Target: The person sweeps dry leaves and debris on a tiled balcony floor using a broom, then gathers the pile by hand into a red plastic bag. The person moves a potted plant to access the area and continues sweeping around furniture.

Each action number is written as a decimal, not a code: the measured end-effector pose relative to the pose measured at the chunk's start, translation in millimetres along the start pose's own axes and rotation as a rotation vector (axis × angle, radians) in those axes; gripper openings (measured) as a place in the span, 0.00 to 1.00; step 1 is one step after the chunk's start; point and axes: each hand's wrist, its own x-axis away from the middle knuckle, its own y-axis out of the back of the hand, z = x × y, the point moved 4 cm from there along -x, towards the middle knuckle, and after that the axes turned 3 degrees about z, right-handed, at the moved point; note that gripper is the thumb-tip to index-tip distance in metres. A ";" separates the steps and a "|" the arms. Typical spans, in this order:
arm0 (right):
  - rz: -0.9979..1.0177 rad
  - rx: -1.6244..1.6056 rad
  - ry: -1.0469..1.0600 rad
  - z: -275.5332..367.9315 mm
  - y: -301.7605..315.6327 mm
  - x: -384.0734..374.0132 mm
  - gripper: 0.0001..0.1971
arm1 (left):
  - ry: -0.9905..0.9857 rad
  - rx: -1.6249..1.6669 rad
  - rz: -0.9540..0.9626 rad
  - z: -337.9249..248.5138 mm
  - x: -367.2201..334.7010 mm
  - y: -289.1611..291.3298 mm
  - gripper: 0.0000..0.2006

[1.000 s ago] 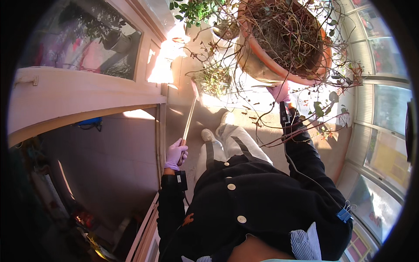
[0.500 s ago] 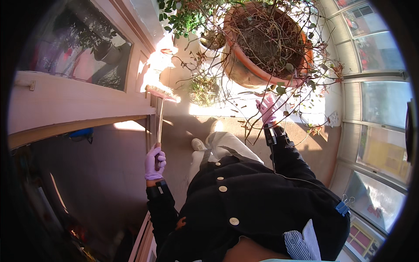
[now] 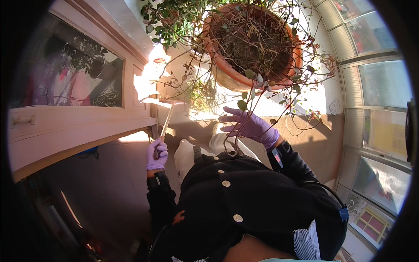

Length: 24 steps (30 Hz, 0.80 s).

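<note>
Sunlit glazing curves down the right side of this porch, its panes partly frosted and partly coloured, and bright patches of sun fall on the pale wall at the far end. On the left stands a cream wooden door with a dark glass panel that mirrors foliage. Low between the two, the floor is a brown mat, half in shadow.

A person in a black buttoned jacket stands in the middle, both hands in purple gloves. Far ahead of them sits a large terracotta pot, tilted in this view, filled with a tangle of dry brown stems and a few green leaves. Thin trailing stems spill over its rim and hang down toward the person.

The left hand is near the door edge, its grip pressed together around the lower end of a slim pale wooden stick. That stick rises up and slightly right, and carries a short flat crosspiece at its top, in the sun by the wall; I cannot tell what kind of tool it is.

The right hand is raised just below the pot, its grip spread, fingers fanned out and holding nothing. Hanging stems cross in front of it and brush the fingers. White shoes or trousers show below the hands, just beyond the jacket.
</note>
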 end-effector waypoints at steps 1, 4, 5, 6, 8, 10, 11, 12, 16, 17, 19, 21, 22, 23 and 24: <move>0.101 -0.025 0.057 5.6 -20.4 -0.7 0.36 | 0.018 -0.010 0.018 -6.4 -0.7 -2.0 0.05; 0.133 0.065 0.235 15.0 -53.8 -7.1 0.35 | 0.045 -0.080 0.025 -23.9 -5.7 -5.4 0.03; -0.032 0.149 0.257 14.8 -52.9 -9.5 0.34 | 0.053 -0.092 0.046 -25.5 -8.3 -6.4 0.03; -0.239 0.217 0.276 13.2 -49.9 -11.2 0.33 | 0.064 -0.110 0.007 -28.6 -8.8 -3.7 0.03; -0.451 0.044 0.305 4.5 -47.0 -16.5 0.31 | 0.051 -0.160 -0.008 -39.2 -3.8 0.6 0.04; -0.134 -0.091 0.304 -5.2 -63.9 -29.7 0.33 | 0.063 -0.221 -0.002 -51.4 5.5 7.1 0.03; 0.017 -0.040 0.420 -3.8 -74.8 -31.7 0.35 | 0.026 -0.281 -0.047 -58.9 10.4 12.6 0.04; -0.188 0.060 0.559 0.5 -71.0 -37.3 0.34 | 0.032 -0.308 0.002 -64.1 10.1 12.4 0.03; -0.048 -0.059 0.441 0.3 -95.7 -62.1 0.28 | 0.071 -0.320 -0.038 -79.8 20.3 27.4 0.01; -0.285 0.131 0.583 8.2 -93.6 -63.4 0.28 | 0.077 -0.323 0.016 -82.9 21.7 28.4 0.02; -0.622 0.013 0.689 13.6 -89.3 -57.7 0.28 | 0.083 -0.340 -0.028 -85.4 28.1 39.3 0.04; -0.154 0.058 0.511 10.1 -110.1 -64.7 0.26 | 0.095 -0.319 -0.028 -90.2 33.3 44.7 0.03; 0.165 0.078 0.365 0.5 -124.3 -63.2 0.25 | 0.110 -0.308 -0.017 -92.2 36.9 47.3 0.03; 0.139 0.079 0.449 6.2 -120.9 -57.8 0.23 | 0.125 -0.305 0.033 -92.7 39.4 49.0 0.03; -0.328 0.719 0.779 14.5 -114.0 -44.0 0.21 | 0.116 -0.299 -0.028 -94.1 41.1 53.6 0.03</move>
